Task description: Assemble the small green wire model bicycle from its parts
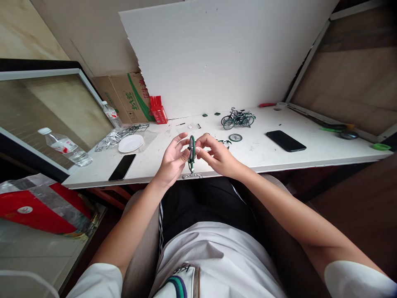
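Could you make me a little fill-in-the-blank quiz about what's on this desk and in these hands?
1. Between the left hand and the right hand is a small model bicycle, mostly coloured ____.
2. The number of plastic bottles in view is ____.
3. One phone lies to the left of the hands; the other phone lies to their ____.
4. The round plate is coloured ____.

Missing words: green; two; right; white.

Left hand (173,159) and right hand (218,157) (fingers curled) nearly meet.
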`<state>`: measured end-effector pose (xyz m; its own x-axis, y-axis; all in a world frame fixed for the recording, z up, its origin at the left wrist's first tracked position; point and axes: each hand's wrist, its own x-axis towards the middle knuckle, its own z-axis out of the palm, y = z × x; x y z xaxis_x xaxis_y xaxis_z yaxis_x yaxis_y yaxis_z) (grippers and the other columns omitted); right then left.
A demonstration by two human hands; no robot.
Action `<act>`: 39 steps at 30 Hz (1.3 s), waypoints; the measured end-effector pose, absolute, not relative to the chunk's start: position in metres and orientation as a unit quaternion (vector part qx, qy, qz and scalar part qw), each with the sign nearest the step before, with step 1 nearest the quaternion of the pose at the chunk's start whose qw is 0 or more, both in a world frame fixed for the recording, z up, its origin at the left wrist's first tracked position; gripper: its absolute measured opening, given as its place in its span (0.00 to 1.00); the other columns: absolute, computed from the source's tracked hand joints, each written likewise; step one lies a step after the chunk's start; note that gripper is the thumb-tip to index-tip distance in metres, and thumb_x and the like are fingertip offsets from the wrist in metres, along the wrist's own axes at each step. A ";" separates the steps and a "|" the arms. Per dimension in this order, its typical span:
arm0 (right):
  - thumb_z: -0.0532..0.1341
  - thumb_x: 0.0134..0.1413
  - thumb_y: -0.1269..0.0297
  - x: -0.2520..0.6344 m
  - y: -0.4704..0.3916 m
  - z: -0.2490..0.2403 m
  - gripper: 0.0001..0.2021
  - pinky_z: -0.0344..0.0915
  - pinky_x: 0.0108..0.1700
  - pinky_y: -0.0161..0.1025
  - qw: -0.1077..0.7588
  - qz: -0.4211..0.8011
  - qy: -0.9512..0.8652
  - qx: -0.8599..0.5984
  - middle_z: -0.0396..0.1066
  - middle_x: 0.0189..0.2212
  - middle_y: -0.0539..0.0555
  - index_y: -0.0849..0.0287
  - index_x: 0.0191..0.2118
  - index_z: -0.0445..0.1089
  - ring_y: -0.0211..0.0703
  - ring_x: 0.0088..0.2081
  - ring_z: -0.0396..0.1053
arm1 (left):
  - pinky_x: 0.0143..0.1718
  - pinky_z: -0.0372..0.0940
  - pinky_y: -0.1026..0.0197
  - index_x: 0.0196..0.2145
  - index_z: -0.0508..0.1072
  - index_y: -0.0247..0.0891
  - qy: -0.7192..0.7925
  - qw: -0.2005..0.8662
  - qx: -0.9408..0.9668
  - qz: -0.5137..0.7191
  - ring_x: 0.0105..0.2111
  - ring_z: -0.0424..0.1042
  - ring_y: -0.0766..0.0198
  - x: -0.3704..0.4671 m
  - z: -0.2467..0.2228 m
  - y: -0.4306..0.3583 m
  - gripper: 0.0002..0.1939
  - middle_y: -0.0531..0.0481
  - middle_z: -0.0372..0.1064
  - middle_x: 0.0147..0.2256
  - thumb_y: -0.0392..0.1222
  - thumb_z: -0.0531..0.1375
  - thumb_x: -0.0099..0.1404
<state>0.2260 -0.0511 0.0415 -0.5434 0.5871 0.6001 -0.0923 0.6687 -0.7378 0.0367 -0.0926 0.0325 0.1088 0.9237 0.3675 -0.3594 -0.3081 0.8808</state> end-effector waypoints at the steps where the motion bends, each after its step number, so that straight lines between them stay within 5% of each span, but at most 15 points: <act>1: 0.58 0.74 0.48 0.226 -0.051 0.041 0.15 0.65 0.33 0.36 0.451 0.369 -0.798 -0.157 0.72 0.36 0.52 0.55 0.43 0.67 0.41 0.38 0.71 | 0.50 0.70 0.59 0.61 0.69 0.46 0.266 0.521 0.532 0.612 0.46 0.76 0.61 0.037 0.032 -0.092 0.31 0.45 0.71 0.56 0.46 0.74 0.63; 7: 0.52 0.75 0.43 0.220 -0.053 0.038 0.26 0.63 0.35 0.37 0.444 0.414 -0.774 -0.179 0.64 0.25 0.48 0.56 0.30 0.63 0.37 0.29 0.63 | 0.50 0.71 0.57 0.62 0.69 0.45 0.267 0.521 0.540 0.605 0.46 0.76 0.58 0.037 0.031 -0.092 0.32 0.44 0.71 0.56 0.47 0.74 0.63; 14: 0.63 0.68 0.42 0.218 -0.052 0.036 0.19 0.67 0.33 0.35 0.483 0.446 -0.741 -0.138 0.70 0.38 0.52 0.54 0.45 0.65 0.40 0.37 0.70 | 0.52 0.69 0.57 0.59 0.70 0.44 0.266 0.542 0.508 0.614 0.51 0.75 0.56 0.038 0.035 -0.093 0.30 0.44 0.73 0.54 0.45 0.75 0.62; 19: 0.59 0.73 0.47 0.219 -0.053 0.034 0.15 0.66 0.36 0.37 0.482 0.381 -0.773 -0.157 0.68 0.39 0.53 0.54 0.47 0.65 0.41 0.39 0.69 | 0.51 0.68 0.58 0.59 0.70 0.44 0.267 0.537 0.514 0.613 0.48 0.75 0.58 0.038 0.033 -0.092 0.30 0.45 0.72 0.54 0.46 0.74 0.63; 33: 0.49 0.77 0.45 0.217 -0.053 0.028 0.17 0.59 0.37 0.39 0.467 0.346 -0.792 -0.188 0.60 0.34 0.49 0.53 0.43 0.60 0.41 0.33 0.58 | 0.47 0.70 0.59 0.57 0.68 0.44 0.286 0.407 0.609 0.618 0.44 0.71 0.61 0.038 0.030 -0.091 0.29 0.45 0.65 0.50 0.53 0.73 0.64; 39: 0.49 0.76 0.42 0.216 -0.064 0.037 0.25 0.55 0.33 0.39 0.459 0.346 -0.782 -0.243 0.58 0.27 0.48 0.55 0.31 0.59 0.39 0.29 0.56 | 0.45 0.71 0.59 0.61 0.64 0.49 0.280 0.418 0.591 0.630 0.44 0.71 0.61 0.042 0.033 -0.098 0.35 0.45 0.64 0.52 0.52 0.75 0.62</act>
